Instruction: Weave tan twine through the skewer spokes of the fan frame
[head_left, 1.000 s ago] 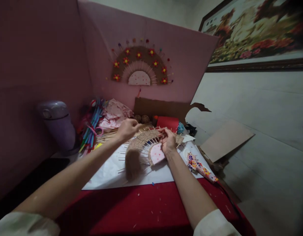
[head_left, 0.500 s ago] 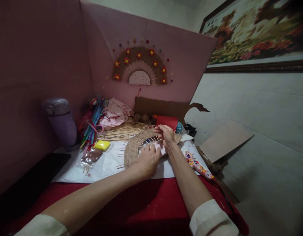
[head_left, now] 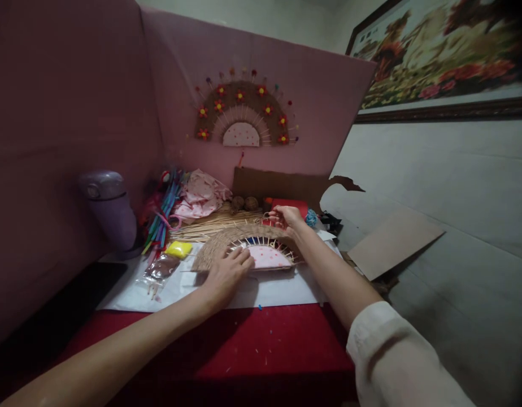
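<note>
A half-round fan frame [head_left: 216, 243] of thin sticks, with a wide band wound in brown twine and a pink dotted half-disc [head_left: 269, 256] at its centre, stands tilted over white paper. At its lower left, my left hand [head_left: 229, 277] grips it, fingers lying over the inner edge beside the half-disc. Just above the top right of the band is my right hand [head_left: 290, 219]. Its thumb and fingers are pinched together, and what they hold is too thin to make out. Behind that hand lies a red piece [head_left: 286, 206].
Bundled sticks [head_left: 218, 223], twine balls [head_left: 244, 203] and pink dotted cloth [head_left: 204, 195] lie behind. To the left are a purple bottle [head_left: 111, 212], coloured pipe cleaners [head_left: 161, 209] and yellow clay [head_left: 178, 249]. A finished fan [head_left: 239, 107] hangs on the pink board.
The fan frame has swung left and tilted, so its pink half-disc now shows. My left hand moved left with it. My right hand rose slightly off the band.
</note>
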Demonstrator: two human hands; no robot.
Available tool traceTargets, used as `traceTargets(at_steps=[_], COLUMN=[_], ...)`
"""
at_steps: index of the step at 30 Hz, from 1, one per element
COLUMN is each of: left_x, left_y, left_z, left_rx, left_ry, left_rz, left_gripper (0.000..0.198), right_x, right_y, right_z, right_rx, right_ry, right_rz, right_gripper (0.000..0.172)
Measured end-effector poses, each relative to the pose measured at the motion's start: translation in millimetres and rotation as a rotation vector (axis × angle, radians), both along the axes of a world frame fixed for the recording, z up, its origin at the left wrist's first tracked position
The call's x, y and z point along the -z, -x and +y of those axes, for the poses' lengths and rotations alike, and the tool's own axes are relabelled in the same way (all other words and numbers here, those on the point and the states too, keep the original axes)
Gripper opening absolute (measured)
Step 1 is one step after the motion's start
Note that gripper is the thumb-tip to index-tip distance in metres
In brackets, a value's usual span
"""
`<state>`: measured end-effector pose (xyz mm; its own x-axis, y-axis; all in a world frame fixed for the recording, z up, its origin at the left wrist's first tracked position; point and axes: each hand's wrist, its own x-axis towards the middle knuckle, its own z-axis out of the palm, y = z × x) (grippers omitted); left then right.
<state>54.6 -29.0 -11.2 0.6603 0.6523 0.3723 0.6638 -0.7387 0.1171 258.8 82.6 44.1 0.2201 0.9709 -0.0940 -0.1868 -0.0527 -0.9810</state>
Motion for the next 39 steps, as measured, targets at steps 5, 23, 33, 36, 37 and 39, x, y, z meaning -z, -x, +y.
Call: traceTargets(at_steps=[5,23,33,36,37,39], left_x=[10.4,-11.3,-18.6,-29.1,-33.1,-40.4], left_y=[9,-82,-59,-30,-20,-2], left_z=[-29,-2,-2,-1,0,6], left_rx=[-0.151,-0.551,-0.503,-0.353,-0.314,-0.263], left_ry=[0.452,1.331,1.117,1.083,1.062,1.014], left_rz=[-0.734,-2.045,-2.048,-2.011,-2.007,-2.018], left_gripper=[0.034,0.009,0.013,0.011,0.010,0.012], right_x=[18.1,48.8,9.9,-10.7,-16.5,-25.4], right_y=[-5,-10,-22,-30,-33,-38], right_z=[-5,-13,-15,-19,-20,-25], right_rx=[-0.023,-0.004,-0.166,-0.196,-0.191,-0.172], right_ry=[0.056,0.069,0.105,0.056,0.026,-0.047], right_rz=[-0.021,0.113,0.295,0.365,0.390,0.441], right_gripper=[0.011,0.015,0.016,0.016,0.015,0.014])
